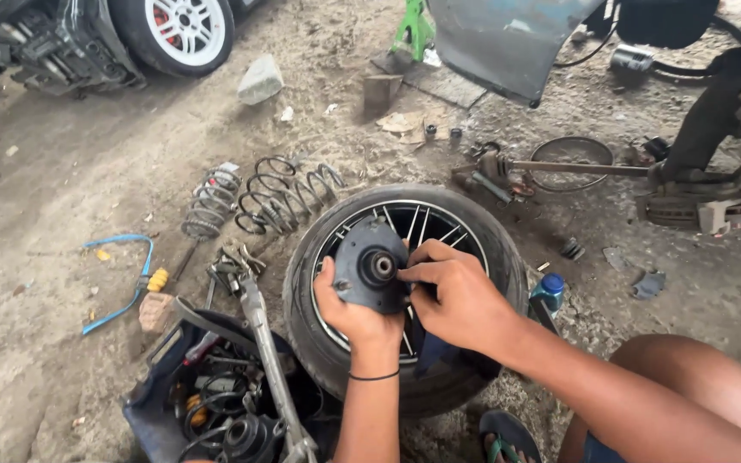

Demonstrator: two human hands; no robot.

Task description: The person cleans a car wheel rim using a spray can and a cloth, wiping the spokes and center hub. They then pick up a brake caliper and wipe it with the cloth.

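Holding the black strut mount (pixel 369 267) upright over the wheel (pixel 405 296) lying flat on the dirt: our left hand (pixel 352 310) clasps its lower rim, right hand (pixel 456 296) pinches near the centre hub; we'd keep the left steady, fingertips working small

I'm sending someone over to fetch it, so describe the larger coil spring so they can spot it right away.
Find the wheel lying flat on the dirt. Just past its upper-left edge lie two coil springs side by side. Take the larger spring, nearest the wheel: dark, wide open loops, unlike the smaller spring, tightly wound and pale.
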